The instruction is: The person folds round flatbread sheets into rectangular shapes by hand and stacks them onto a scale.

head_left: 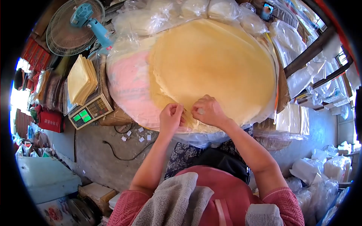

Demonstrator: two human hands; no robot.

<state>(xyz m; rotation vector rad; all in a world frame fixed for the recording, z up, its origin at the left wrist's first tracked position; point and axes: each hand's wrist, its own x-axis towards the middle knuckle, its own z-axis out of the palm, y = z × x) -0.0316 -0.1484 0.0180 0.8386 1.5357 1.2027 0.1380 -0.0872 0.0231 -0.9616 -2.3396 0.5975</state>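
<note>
A large, round, thin yellow pancake-like sheet [215, 64] lies on top of a stack of such sheets in front of me. At its near edge, my left hand [172, 117] is closed in a pinch on the sheet's rim. My right hand [208, 110], just to the right, has its fingers curled and pinched at the same edge. A small gap separates the two hands, with a ragged bit of the sheet between them. The fingertips are partly hidden, so the exact grip is hard to see.
Left of the stack, a digital scale [90, 111] with green displays bears folded yellow sheets [81, 81]. Behind it stands a fan [75, 28]. Pink cloth [130, 84] shows under plastic. Filled plastic bags [192, 8] line the back; a phone [267, 12] stands at back right. A cable [128, 158] crosses the floor.
</note>
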